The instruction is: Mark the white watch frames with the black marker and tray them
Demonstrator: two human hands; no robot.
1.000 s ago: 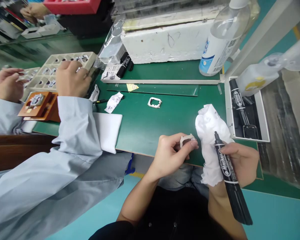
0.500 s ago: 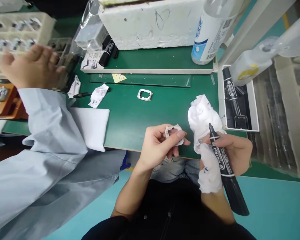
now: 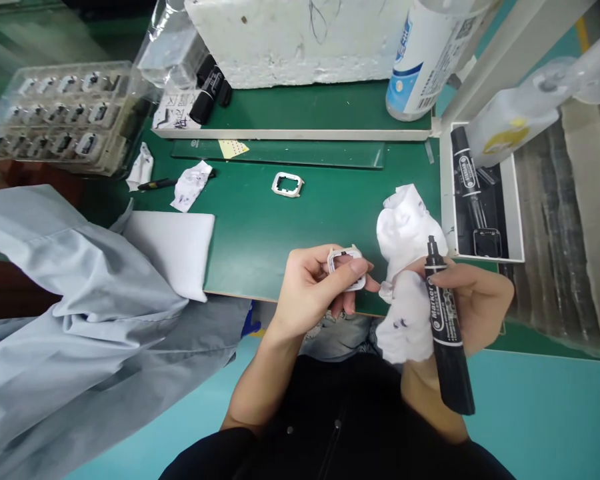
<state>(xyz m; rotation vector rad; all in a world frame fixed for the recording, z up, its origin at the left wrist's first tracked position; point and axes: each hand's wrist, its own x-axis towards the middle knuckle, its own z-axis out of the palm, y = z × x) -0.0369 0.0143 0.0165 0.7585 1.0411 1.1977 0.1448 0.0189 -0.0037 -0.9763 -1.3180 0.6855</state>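
Observation:
My left hand [image 3: 313,283] pinches a white watch-case frame [image 3: 351,253] between thumb and fingers, just over the front edge of the green table [image 3: 250,247]. To its right, my right hand [image 3: 480,300] grips a black marker pen [image 3: 447,333], its uncapped tip pointing up and away from me. The same hand also has a crumpled white cloth [image 3: 410,223] with dark ink spots, part of it hanging below the fingers. Farther back on the table lies a second white watch-case frame [image 3: 287,185], touched by neither hand.
A white box [image 3: 517,233] with markers stands right, near stacked clear trays [image 3: 555,267] and a squeeze bottle [image 3: 510,127]. A labelled bottle [image 3: 415,63] and foam block [image 3: 300,50] stand behind. Left are a co-worker's sleeve [image 3: 75,267], a parts tray [image 3: 60,120] and a foam sheet [image 3: 173,250].
My right hand has turned the marker more upright, and the cloth's lower part has shifted left. The co-worker's hand has left the tray area at left, where a different, clear-covered tray now shows.

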